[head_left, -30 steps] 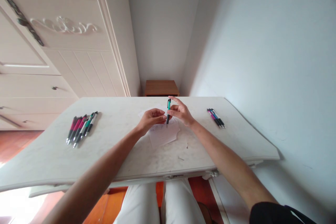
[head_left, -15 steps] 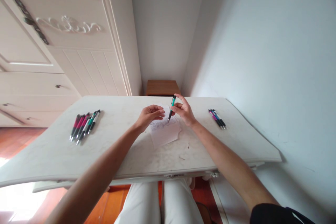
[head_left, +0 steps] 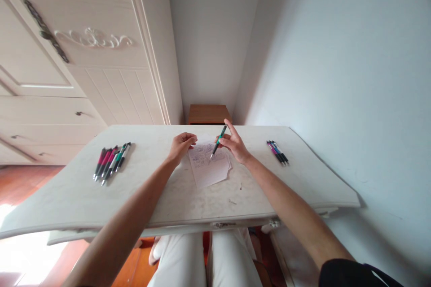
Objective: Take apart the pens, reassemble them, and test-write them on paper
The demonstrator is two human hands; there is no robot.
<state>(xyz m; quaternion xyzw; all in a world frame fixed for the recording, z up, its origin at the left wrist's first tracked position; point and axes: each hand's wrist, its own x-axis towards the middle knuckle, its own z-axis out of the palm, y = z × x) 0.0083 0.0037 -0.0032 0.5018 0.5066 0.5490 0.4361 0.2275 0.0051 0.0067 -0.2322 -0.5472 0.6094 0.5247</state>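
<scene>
One green pen (head_left: 217,140) is gripped by the right hand (head_left: 235,145) between thumb and fingers, slanted, its tip down on the paper (head_left: 210,168) at the middle of the table (head_left: 168,197); it is likely light, stiff and a little smooth, so best held low on the barrel; the sheet is thin and may slide. The left hand (head_left: 180,145), fingers curled, rests at the paper's left corner; whether it pinches or only presses, I cannot tell.

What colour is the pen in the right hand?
The pen is teal green and black; head view.
</scene>
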